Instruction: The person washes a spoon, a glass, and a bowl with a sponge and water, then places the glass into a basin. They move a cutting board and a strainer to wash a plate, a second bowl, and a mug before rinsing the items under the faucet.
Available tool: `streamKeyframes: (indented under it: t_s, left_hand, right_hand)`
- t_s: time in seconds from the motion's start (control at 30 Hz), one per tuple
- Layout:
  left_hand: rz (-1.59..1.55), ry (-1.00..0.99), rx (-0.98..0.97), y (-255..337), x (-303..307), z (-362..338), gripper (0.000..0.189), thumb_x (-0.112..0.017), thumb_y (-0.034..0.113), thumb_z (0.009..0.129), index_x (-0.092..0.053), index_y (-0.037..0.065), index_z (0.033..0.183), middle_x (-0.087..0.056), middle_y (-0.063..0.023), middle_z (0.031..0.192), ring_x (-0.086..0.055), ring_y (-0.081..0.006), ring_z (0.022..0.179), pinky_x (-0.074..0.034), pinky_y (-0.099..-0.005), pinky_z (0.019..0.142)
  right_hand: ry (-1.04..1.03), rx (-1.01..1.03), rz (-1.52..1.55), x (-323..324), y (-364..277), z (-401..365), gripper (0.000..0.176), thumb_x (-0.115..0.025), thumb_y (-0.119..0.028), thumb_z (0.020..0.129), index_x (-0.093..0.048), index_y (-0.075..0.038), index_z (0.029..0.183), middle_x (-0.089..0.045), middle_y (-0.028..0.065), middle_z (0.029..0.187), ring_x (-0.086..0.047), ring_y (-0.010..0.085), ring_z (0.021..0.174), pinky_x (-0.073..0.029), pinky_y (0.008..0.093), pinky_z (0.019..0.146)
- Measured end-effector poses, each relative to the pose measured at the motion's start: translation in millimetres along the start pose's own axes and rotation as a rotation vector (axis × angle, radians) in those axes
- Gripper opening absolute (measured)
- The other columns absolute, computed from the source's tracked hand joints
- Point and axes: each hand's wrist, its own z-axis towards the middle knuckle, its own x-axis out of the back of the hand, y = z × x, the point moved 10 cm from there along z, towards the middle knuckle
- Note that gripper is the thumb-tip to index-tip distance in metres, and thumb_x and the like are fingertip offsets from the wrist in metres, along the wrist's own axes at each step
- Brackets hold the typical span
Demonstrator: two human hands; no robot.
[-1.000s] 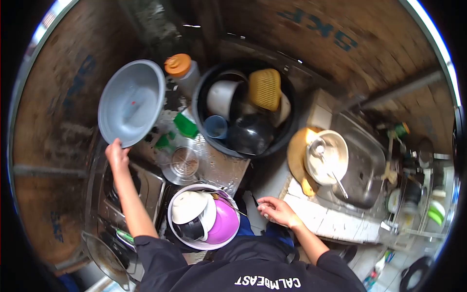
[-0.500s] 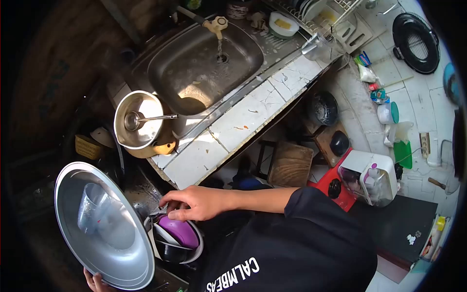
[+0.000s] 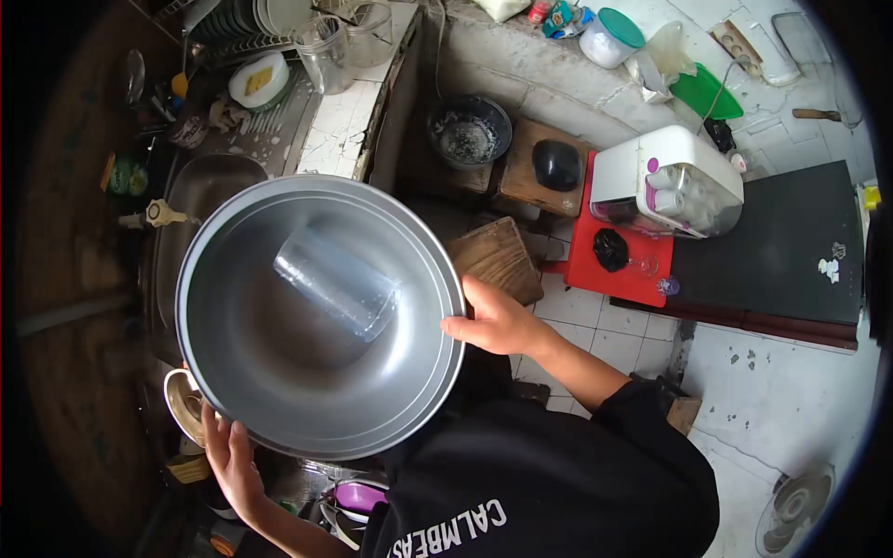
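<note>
A large grey metal basin [image 3: 316,409] is held up in front of me by both hands, its inside facing the camera. Inside it lies a clear plastic cup or tumbler [image 3: 337,284] on its side. My left hand [image 3: 233,465] grips the rim at the lower left, fingertips over the edge. On the right side, my right hand [image 3: 493,318] has its thumb on the rim, with its other fingers partly hidden beneath. Below the basin, a purple bowl-like item [image 3: 359,496] sits among other dishes, partly covered by the basin and my shirt.
The sink [image 3: 200,177] with its tap [image 3: 163,214] is at the left, partly behind the basin. A dish rack [image 3: 251,28] and clear jars [image 3: 324,56] stand at the upper left. On the right, a red stool-like surface [image 3: 614,279] adjoins a white cup container [image 3: 665,177]. A fan [image 3: 795,511] stands lower right.
My right hand has left the purple item and taken the basin's right rim. The basin has moved up and right, and the view has turned toward the right side of the room.
</note>
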Motion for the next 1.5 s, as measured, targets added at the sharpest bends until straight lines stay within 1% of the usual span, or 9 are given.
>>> streamKeyframes:
  t_s: [0.1,0.23,0.6,0.83,0.93,1.0,1.13,1.37,1.5]
  left_hand:
    - [0.108,-0.263,-0.089,18.1,-108.6,29.6,0.061,-0.045,0.008,0.095,-0.019,0.006,0.149,-0.033,-0.0228,0.147,-0.045,-0.0312,0.128,-0.047,-0.0345,0.092]
    - [0.292,-0.365,-0.084,6.6,-153.4,38.3,0.066,-0.046,0.005,0.094,-0.013,0.008,0.151,-0.028,-0.0241,0.15,-0.039,-0.036,0.132,-0.044,-0.0368,0.097]
    - [0.692,-0.208,-0.04,-32.7,-116.8,27.8,0.066,-0.047,0.004,0.093,-0.013,0.008,0.15,-0.031,-0.0287,0.146,-0.048,-0.0348,0.125,-0.045,-0.0383,0.098]
    - [0.781,-0.175,0.054,-38.8,-116.4,12.3,0.071,-0.051,0.005,0.092,-0.01,0.008,0.15,-0.033,-0.0267,0.145,-0.056,-0.0345,0.118,-0.053,-0.034,0.084]
    - [0.697,-0.172,0.013,-41.2,-109.4,8.6,0.072,-0.055,0.01,0.091,-0.013,0.007,0.149,-0.038,-0.026,0.143,-0.057,-0.0351,0.115,-0.053,-0.0371,0.084]
    - [0.691,-0.161,0.022,-36.7,-104.7,2.9,0.07,-0.056,0.012,0.091,-0.016,0.007,0.149,-0.041,-0.0262,0.141,-0.058,-0.036,0.114,-0.053,-0.0392,0.085]
    - [0.543,-0.115,0.005,-39.9,-84.0,-10.9,0.062,-0.056,0.015,0.091,-0.027,0.004,0.145,-0.046,-0.0261,0.136,-0.059,-0.036,0.112,-0.053,-0.04,0.085]
    - [0.337,0.15,0.002,-73.7,-1.0,-35.4,0.05,-0.056,0.014,0.09,-0.041,0.005,0.137,-0.057,-0.0247,0.123,-0.064,-0.0357,0.103,-0.053,-0.0387,0.083]
    - [0.263,0.42,0.029,-110.1,63.6,-51.3,0.038,-0.054,0.013,0.09,-0.051,0.002,0.126,-0.065,-0.023,0.108,-0.067,-0.0342,0.096,-0.053,-0.0382,0.079]
  right_hand:
    - [0.314,-0.139,0.225,76.0,83.3,-31.2,0.036,-0.053,-0.005,0.081,-0.052,0.002,0.116,-0.061,0.0064,0.096,-0.058,0.0114,0.087,-0.048,0.0251,0.074]
    - [0.687,-0.343,0.419,139.4,196.4,-95.0,0.041,-0.052,-0.008,0.082,-0.048,-0.004,0.122,-0.06,0.0077,0.102,-0.063,0.0184,0.087,-0.056,0.035,0.071]
    - [1.18,-0.504,0.982,167.9,468.0,-165.1,0.052,-0.053,-0.002,0.08,-0.038,-0.018,0.127,-0.047,0.0144,0.125,-0.053,0.0392,0.107,-0.048,0.0542,0.088]
    - [1.182,-0.841,0.989,169.9,559.5,-188.6,0.037,-0.059,-0.005,0.081,-0.05,-0.016,0.115,-0.045,0.0106,0.126,-0.047,0.035,0.111,-0.048,0.0496,0.087]
    - [1.479,-1.016,0.731,197.3,509.2,-212.7,0.049,-0.063,-0.012,0.077,-0.05,-0.005,0.124,-0.046,0.0168,0.13,-0.048,0.0345,0.115,-0.047,0.0496,0.084]
    - [1.424,-0.82,0.696,228.8,495.7,-204.4,0.052,-0.061,-0.015,0.077,-0.049,-0.001,0.126,-0.042,0.0175,0.136,-0.046,0.0355,0.119,-0.045,0.0502,0.09]
    - [1.579,-0.796,0.435,287.4,423.8,-187.1,0.046,-0.059,-0.016,0.077,-0.055,0.004,0.119,-0.051,0.0184,0.128,-0.052,0.0351,0.112,-0.046,0.0497,0.091]
    - [1.173,-0.303,0.256,318.1,278.7,-17.3,0.044,-0.051,-0.016,0.086,-0.049,-0.002,0.127,-0.059,0.0133,0.115,-0.057,0.0242,0.11,-0.046,0.0355,0.086]
    - [0.558,-0.07,0.093,141.6,136.0,119.1,0.041,-0.056,-0.024,0.092,-0.051,-0.006,0.129,-0.062,0.0076,0.11,-0.059,0.0142,0.091,-0.044,0.025,0.072]
